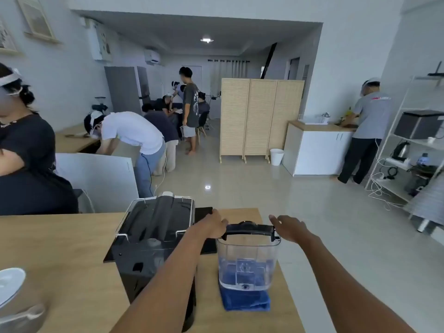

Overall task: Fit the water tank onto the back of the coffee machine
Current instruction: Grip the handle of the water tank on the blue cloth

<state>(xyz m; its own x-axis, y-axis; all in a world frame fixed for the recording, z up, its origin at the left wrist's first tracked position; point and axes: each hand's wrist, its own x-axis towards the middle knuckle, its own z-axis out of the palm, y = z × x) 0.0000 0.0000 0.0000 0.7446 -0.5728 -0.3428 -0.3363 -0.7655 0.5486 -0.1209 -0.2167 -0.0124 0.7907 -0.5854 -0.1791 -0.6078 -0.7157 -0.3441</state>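
Clear water tank (248, 261) between open hands

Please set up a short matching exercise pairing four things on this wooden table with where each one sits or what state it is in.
Things:
1. water tank
2. coffee machine
3. blue cloth
4. left hand

Places or states:
A. folded flat under the clear container
B. black, left of the tank, with wire rails on top
C. at the left end of the black lid
D. clear, upright on the cloth, apart from the machine

Pairs: 1-D, 2-B, 3-A, 4-C
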